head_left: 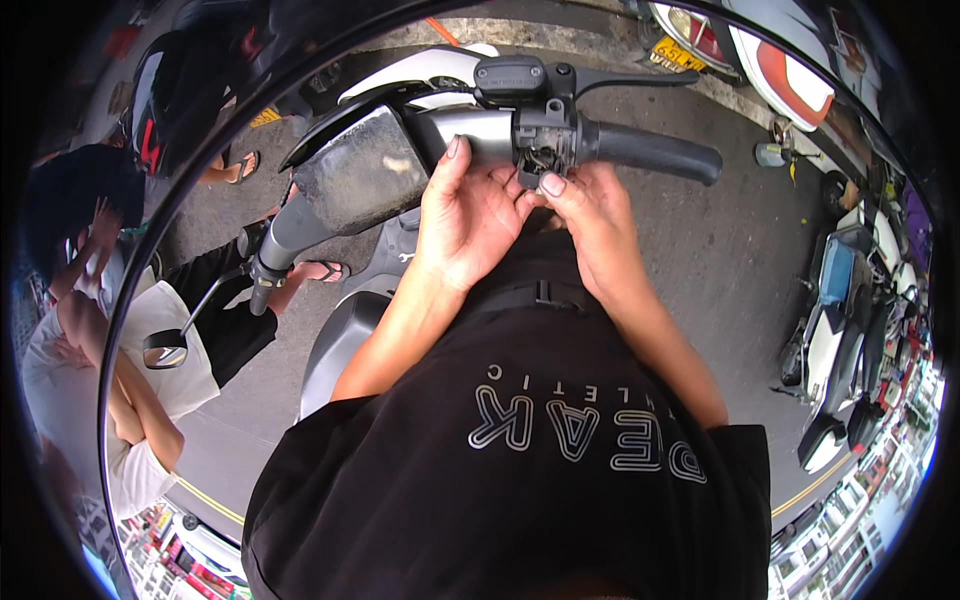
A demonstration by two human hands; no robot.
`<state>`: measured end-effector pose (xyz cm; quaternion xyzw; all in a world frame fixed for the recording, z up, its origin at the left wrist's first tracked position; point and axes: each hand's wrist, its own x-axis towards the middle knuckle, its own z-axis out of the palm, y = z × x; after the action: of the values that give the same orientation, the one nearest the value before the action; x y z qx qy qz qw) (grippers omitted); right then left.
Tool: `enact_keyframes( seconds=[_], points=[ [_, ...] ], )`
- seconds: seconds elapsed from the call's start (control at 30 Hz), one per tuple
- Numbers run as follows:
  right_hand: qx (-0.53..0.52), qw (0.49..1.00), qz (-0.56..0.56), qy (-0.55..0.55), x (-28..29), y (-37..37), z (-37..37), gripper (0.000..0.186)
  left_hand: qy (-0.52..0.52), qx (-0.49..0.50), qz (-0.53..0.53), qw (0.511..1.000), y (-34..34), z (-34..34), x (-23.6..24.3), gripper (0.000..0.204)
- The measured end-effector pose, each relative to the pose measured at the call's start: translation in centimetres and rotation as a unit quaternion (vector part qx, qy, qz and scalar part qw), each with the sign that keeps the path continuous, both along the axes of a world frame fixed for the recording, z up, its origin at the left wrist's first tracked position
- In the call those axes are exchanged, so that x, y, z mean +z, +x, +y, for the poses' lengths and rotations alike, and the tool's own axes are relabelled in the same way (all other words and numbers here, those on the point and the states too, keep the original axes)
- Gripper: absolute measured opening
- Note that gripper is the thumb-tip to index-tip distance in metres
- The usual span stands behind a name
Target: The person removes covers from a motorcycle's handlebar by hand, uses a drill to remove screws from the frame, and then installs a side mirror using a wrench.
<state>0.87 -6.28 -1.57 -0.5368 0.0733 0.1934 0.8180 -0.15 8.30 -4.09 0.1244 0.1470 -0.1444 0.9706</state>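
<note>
A motor scooter's handlebar stands in front of me. Its switch housing (543,148) is opened up, with dark wires and metal contacts showing inside. My left hand (465,222) is at the housing's near left side, thumb raised against a silver-grey cover (488,138), fingers curled under the housing. From the right, my right hand (602,215) grips the housing's near edge. Its thumb tip presses beside a small dark piece (530,178), and the other fingers wrap behind, partly hidden. The two hands' fingertips nearly meet there.
Beside the housing are a black rubber grip (655,150), a brake lever (640,78) and a brake fluid reservoir (508,78). A dusty instrument panel (365,165) and a mirror (165,349) lie left. A person in a white shirt (175,350) stands there. Parked scooters (835,330) line the right.
</note>
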Motion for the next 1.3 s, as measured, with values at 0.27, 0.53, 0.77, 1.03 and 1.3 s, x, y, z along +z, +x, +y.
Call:
enact_keyframes(
  seconds=[0.27, 0.53, 0.77, 1.03, 1.3],
  points=[
    [0.005, 0.997, -0.069, 0.032, -1.4, -0.2, -0.2, 0.048, 0.006, -0.036, 0.011, 0.999, 0.2, 0.5, 0.1, 0.076],
    [-0.017, 0.986, -0.105, 0.124, -3.2, -0.1, -0.1, 0.056, 0.079, -0.055, 0.029, 0.995, 0.1, 0.7, 0.2, 0.097],
    [-0.039, 0.978, -0.146, 0.147, -5.5, -0.2, 0.4, 0.050, 0.107, -0.101, -0.034, 0.989, -0.1, 1.4, -0.6, 0.089],
    [-0.049, 0.974, -0.174, 0.138, -7.5, 0.3, 0.8, 0.052, 0.153, -0.119, -0.084, 0.978, 0.2, 1.3, -1.9, 0.037],
    [-0.067, 0.967, -0.212, 0.124, -9.0, -0.6, 1.4, 0.059, 0.239, -0.083, -0.090, 0.963, 1.2, 0.2, -3.4, 0.039]
  ],
)
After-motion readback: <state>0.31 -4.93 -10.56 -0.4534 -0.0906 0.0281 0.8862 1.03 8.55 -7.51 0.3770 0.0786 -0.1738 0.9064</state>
